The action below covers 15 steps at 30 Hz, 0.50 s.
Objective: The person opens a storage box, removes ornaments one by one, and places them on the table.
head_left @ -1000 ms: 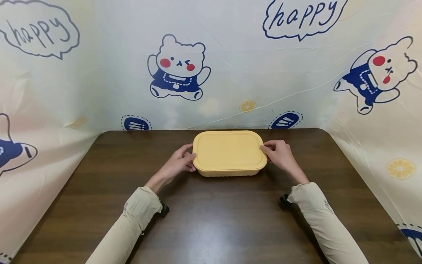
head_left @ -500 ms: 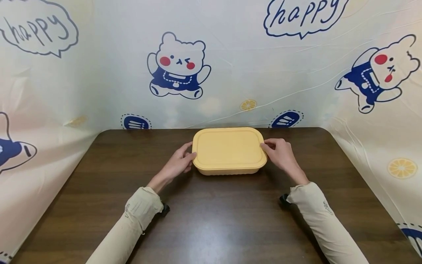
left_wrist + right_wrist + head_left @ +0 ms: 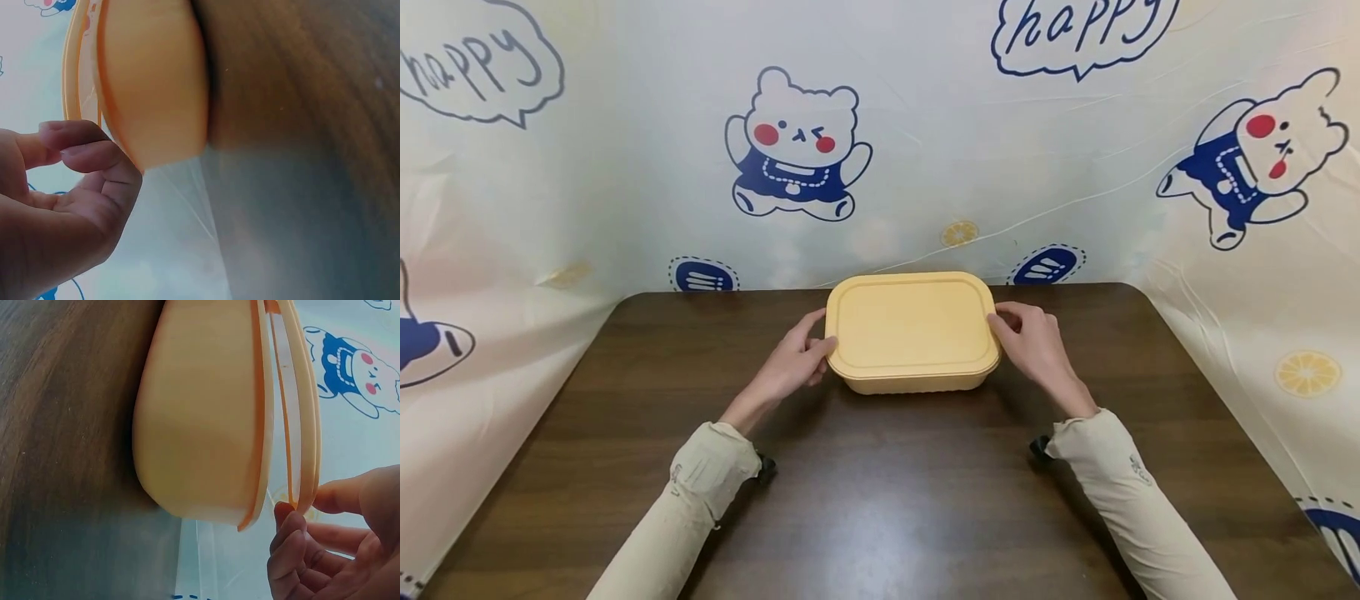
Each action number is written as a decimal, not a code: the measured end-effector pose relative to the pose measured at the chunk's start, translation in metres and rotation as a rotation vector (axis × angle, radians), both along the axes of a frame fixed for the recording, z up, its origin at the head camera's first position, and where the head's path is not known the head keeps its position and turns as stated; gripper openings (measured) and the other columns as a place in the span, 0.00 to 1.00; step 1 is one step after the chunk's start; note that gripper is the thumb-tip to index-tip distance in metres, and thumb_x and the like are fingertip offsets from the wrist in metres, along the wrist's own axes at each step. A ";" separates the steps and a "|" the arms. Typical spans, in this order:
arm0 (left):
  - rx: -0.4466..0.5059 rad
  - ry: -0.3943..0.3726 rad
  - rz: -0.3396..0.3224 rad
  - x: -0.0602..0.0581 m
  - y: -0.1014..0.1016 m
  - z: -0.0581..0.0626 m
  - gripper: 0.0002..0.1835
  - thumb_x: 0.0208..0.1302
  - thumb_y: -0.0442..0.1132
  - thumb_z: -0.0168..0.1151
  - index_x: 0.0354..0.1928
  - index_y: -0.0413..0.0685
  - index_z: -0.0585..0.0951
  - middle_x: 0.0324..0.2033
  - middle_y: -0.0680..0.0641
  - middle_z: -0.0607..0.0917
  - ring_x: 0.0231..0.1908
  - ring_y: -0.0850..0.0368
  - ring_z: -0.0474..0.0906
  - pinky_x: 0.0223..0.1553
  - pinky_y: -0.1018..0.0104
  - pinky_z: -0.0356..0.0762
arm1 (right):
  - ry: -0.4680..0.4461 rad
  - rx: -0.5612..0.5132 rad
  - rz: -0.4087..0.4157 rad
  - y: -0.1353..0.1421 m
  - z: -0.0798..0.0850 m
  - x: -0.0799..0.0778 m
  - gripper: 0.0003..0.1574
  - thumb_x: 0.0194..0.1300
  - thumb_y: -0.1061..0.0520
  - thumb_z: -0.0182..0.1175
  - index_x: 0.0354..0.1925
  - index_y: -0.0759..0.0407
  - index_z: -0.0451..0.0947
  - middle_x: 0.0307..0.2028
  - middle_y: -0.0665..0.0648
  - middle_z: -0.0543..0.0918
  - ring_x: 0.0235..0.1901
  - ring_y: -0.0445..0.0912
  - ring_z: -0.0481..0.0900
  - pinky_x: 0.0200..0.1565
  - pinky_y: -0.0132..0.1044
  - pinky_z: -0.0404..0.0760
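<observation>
A yellow rectangular box (image 3: 917,382) stands on the dark wooden table (image 3: 880,500), with its yellow lid (image 3: 910,321) over it. My left hand (image 3: 817,346) pinches the lid's left end and my right hand (image 3: 1009,327) pinches its right end. In the left wrist view the curled fingers (image 3: 94,156) sit at the lid's rim (image 3: 67,81), beside the box wall (image 3: 156,75). In the right wrist view the lid (image 3: 306,425) stands a narrow gap off the box (image 3: 200,419), with my right hand's fingertips (image 3: 290,528) under its edge and the thumb behind it.
A cartoon-printed plastic sheet (image 3: 880,167) walls the table at the back and both sides, close behind the box. Bare tabletop lies between the box and me. Both forearms wear beige sleeves (image 3: 707,475), with a small black mount at each wrist.
Both hands keep their hold on the lid's ends. The lid has come up a little from the box. The view has shifted slightly.
</observation>
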<state>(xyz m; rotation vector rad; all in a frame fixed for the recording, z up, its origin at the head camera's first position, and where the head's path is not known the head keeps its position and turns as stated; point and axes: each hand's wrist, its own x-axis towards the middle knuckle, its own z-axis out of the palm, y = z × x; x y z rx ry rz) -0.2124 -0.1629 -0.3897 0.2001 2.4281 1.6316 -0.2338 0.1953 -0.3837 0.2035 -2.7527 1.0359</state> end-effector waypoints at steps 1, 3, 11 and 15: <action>-0.008 0.008 0.000 0.000 0.000 0.001 0.33 0.77 0.43 0.53 0.77 0.50 0.54 0.23 0.45 0.75 0.18 0.55 0.69 0.22 0.67 0.72 | 0.001 -0.002 0.002 0.000 0.001 0.000 0.23 0.74 0.49 0.56 0.58 0.63 0.80 0.36 0.61 0.85 0.31 0.51 0.77 0.32 0.40 0.77; -0.016 0.018 0.000 0.000 -0.001 0.003 0.32 0.77 0.43 0.53 0.77 0.50 0.55 0.23 0.45 0.75 0.18 0.54 0.69 0.22 0.67 0.73 | 0.002 -0.004 0.006 0.000 0.003 0.002 0.23 0.73 0.50 0.56 0.57 0.64 0.80 0.34 0.61 0.85 0.30 0.51 0.77 0.31 0.39 0.76; -0.048 0.056 -0.049 0.006 0.000 0.010 0.32 0.77 0.45 0.53 0.76 0.46 0.56 0.23 0.41 0.79 0.17 0.52 0.72 0.23 0.54 0.79 | 0.027 0.001 0.013 0.005 0.010 0.015 0.21 0.73 0.52 0.57 0.55 0.65 0.80 0.27 0.59 0.81 0.24 0.49 0.73 0.24 0.37 0.72; -0.077 0.074 -0.065 0.015 0.000 0.013 0.31 0.77 0.44 0.54 0.75 0.45 0.57 0.23 0.40 0.80 0.17 0.51 0.73 0.24 0.51 0.80 | 0.066 0.005 0.034 0.008 0.011 0.024 0.20 0.73 0.53 0.58 0.53 0.65 0.81 0.25 0.57 0.80 0.23 0.48 0.72 0.22 0.35 0.71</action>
